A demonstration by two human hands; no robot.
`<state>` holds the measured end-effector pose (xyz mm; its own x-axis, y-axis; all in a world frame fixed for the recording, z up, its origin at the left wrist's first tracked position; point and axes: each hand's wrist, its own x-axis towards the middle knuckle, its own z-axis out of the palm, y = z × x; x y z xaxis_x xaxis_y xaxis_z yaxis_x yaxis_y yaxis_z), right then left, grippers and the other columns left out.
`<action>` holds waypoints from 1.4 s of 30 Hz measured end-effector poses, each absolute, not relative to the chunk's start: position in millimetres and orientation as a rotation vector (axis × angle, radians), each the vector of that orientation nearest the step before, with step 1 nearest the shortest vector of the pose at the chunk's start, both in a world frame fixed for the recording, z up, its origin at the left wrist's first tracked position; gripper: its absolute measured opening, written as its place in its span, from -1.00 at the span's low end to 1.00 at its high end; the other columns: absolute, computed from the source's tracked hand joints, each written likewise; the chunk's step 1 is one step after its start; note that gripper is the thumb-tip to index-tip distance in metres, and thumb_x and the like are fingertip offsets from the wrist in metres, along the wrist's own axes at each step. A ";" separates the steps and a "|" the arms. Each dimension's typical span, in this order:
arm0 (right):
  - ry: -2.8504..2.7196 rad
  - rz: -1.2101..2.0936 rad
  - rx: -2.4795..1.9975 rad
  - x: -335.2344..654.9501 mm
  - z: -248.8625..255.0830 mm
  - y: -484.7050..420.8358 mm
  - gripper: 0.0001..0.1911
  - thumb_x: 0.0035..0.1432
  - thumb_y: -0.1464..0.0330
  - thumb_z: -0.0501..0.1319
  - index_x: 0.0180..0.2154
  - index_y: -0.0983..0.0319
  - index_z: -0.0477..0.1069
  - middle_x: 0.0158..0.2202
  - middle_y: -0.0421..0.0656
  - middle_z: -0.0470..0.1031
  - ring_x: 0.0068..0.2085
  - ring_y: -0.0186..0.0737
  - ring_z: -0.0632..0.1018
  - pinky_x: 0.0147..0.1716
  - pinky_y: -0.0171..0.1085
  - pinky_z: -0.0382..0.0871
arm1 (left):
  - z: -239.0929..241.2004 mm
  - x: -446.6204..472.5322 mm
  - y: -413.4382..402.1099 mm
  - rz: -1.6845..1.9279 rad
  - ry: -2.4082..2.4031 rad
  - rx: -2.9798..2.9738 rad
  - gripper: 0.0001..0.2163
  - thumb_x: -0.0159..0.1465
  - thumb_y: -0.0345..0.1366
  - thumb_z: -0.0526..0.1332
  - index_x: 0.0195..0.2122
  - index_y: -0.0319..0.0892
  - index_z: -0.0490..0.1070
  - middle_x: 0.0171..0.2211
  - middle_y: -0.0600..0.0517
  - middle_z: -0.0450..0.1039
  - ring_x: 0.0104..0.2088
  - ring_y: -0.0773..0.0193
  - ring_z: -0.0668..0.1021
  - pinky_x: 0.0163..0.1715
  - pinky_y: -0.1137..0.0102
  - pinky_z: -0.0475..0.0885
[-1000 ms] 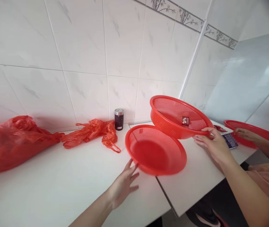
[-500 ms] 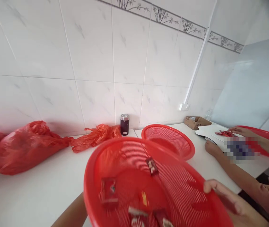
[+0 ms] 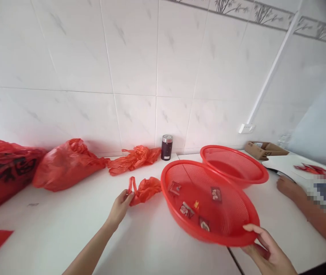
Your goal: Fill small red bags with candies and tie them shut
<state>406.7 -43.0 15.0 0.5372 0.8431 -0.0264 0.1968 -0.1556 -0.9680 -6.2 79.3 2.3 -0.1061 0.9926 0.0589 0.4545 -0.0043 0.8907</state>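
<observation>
At the near right rim of a wide, round, red perforated plastic basket [image 3: 237, 214], the right hand [image 3: 268, 248] grasps with its thumb over the edge and its fingers curled beneath, a hold that presumably steadies the basket from one side. The left hand [image 3: 119, 208] pinches a thin, crumpled red plastic bag [image 3: 147, 191] by its looped handle, between thumb and fingertips; so light a grip seems enough for flimsy film. That bag lies just beside the basket's left edge.

The basket sits in front of the person, tipped so its inside faces them; whether its base rests fully on the white table [image 3: 94, 229] is hard to tell from this angle. Several small dark-red wrapped packets [image 3: 216, 194] and a yellow scrap [image 3: 196, 205] lie spread apart inside it. Its far rim overlaps a second round red plastic basket [image 3: 237, 164], which may help prop the tilt.

Further out, another crumpled red bag [image 3: 140, 156] and a dark cylindrical tumbler with a silver lid [image 3: 166, 148] stand near the tiled wall, likely out of the way, with a bulging red plastic bag [image 3: 65, 168] to their left. At right, a co-worker's hand [image 3: 286, 185] rests near a low brown cardboard box [image 3: 266, 150].
</observation>
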 end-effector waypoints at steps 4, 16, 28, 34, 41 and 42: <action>-0.694 0.596 -1.427 353.5 -12.0 -29.4 -0.10 -0.24 0.12 0.43 0.16 0.05 0.15 0.03 -0.01 0.39 -0.24 -0.03 0.60 -0.30 -0.12 0.54 | 20.0 -29.5 41.8 1.239 1.466 1.230 -0.59 0.25 0.11 0.04 -0.17 -0.14 0.38 -0.23 -0.02 0.55 -0.21 0.14 0.58 -0.17 0.31 0.46; -1.748 0.437 -1.062 194.9 29.4 -37.2 -0.80 0.16 0.35 0.22 -0.12 0.15 0.41 -0.10 -0.06 0.45 -0.09 -0.13 0.50 -0.12 -0.20 0.45 | 26.3 -3.5 -35.7 1.345 1.237 0.836 -0.70 0.16 -0.03 0.29 -0.27 -0.16 0.54 -0.28 -0.01 0.58 -0.20 0.15 0.54 -0.15 0.38 0.39; -1.688 0.936 -1.332 231.4 15.8 14.3 -0.66 0.04 0.53 0.05 -0.15 0.18 0.38 -0.12 -0.13 0.49 -0.08 -0.15 0.50 -0.07 -0.18 0.37 | 24.7 -81.0 -37.8 1.519 1.035 0.151 -0.82 0.02 -0.31 0.37 -0.45 -0.15 0.35 -0.55 0.14 0.41 -0.57 0.40 0.46 -0.55 0.51 0.41; -1.420 1.220 -1.257 231.4 24.0 17.7 -0.77 0.17 0.29 0.12 -0.12 0.16 0.28 -0.17 -0.13 0.43 -0.15 -0.16 0.50 -0.23 -0.22 0.40 | 32.7 -80.2 -56.5 1.604 1.857 1.195 -0.66 0.19 -0.12 0.24 -0.02 -0.03 0.33 0.10 -0.05 0.35 0.10 0.03 0.42 0.02 0.15 0.38; -1.510 1.220 -1.197 204.6 40.1 9.2 -0.78 0.16 0.38 0.14 -0.11 0.12 0.31 -0.19 -0.20 0.37 -0.23 -0.26 0.47 -0.28 -0.29 0.39 | 26.8 -20.8 -50.1 0.804 1.804 2.429 -0.78 0.27 -0.29 0.15 -0.12 0.11 0.50 0.24 0.01 0.23 0.20 -0.15 0.32 0.13 -0.16 0.20; -1.598 1.202 -1.175 206.3 42.2 7.9 -0.80 0.16 0.42 0.13 -0.15 0.12 0.34 -0.18 -0.20 0.37 -0.21 -0.27 0.47 -0.23 -0.29 0.38 | 17.6 -23.8 -43.0 0.721 1.846 2.368 -0.69 0.30 -0.35 0.07 -0.02 0.12 0.46 0.15 -0.01 0.35 0.07 -0.02 0.46 0.06 -0.02 0.34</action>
